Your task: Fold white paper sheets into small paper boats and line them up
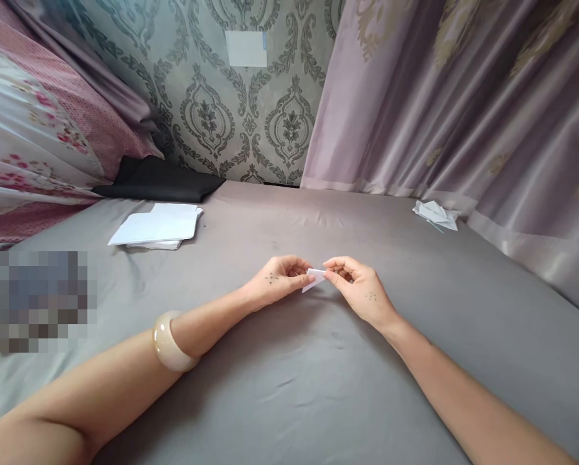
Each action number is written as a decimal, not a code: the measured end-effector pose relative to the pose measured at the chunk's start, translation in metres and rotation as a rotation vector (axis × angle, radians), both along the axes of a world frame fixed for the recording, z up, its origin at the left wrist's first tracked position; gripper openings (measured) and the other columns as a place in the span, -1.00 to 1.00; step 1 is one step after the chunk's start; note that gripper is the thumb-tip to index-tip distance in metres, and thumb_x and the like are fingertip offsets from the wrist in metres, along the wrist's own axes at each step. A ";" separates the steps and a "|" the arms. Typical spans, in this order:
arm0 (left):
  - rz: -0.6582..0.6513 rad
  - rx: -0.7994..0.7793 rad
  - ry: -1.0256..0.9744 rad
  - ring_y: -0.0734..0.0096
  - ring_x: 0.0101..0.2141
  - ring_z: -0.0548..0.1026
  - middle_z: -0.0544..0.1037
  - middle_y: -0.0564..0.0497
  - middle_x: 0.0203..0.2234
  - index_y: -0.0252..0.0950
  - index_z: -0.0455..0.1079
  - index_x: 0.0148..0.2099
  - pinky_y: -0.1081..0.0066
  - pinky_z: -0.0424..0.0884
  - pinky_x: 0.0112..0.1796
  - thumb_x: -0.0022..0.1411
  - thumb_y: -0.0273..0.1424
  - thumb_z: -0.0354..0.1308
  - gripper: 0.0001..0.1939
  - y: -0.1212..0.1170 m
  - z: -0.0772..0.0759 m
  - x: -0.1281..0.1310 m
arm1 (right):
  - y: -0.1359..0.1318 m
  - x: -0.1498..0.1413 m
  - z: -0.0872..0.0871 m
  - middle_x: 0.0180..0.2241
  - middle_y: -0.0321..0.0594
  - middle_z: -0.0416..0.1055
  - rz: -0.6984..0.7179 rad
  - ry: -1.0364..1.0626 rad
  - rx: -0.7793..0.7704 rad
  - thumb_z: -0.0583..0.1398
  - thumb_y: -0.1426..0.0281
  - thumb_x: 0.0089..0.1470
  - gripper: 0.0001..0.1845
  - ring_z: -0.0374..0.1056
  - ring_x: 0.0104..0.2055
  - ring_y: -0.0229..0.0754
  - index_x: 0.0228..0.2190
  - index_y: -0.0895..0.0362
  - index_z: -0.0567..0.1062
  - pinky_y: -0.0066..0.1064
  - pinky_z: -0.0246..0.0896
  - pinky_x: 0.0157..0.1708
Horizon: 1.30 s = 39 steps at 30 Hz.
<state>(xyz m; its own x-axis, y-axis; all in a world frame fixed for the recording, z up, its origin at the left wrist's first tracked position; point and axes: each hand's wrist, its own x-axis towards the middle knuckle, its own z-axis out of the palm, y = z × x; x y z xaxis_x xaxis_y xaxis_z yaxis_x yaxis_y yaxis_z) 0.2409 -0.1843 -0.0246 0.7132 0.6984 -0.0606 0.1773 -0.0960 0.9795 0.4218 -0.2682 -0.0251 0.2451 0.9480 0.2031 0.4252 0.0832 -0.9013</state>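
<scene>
Between my two hands is a small piece of white paper (313, 279), held just above the grey sheet. My left hand (280, 279) pinches its left side between thumb and fingers, with a pale bangle (166, 342) on that forearm. At the paper's upper right corner, the thumb and fingertips of my right hand (362, 289) are closed on it. The paper looks folded, though my fingers cover part of it.
A stack of white paper (158, 226) lies at the back left, near a black folded cloth (163, 179). Crumpled or folded white papers (437, 214) rest at the right by the curtain (391, 97). A blurred patch (42, 303) hides something at left.
</scene>
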 end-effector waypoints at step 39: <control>0.010 -0.272 -0.250 0.54 -0.47 0.40 0.48 0.06 -0.52 -0.34 0.47 -0.38 0.49 0.28 -0.42 0.00 -0.30 0.37 -0.77 -0.006 0.008 0.002 | -0.011 -0.012 0.015 -0.47 -0.33 0.41 0.039 0.327 -0.181 0.28 0.09 -0.05 -0.67 0.13 -0.49 -0.35 -0.37 0.09 0.59 -0.45 0.06 -0.47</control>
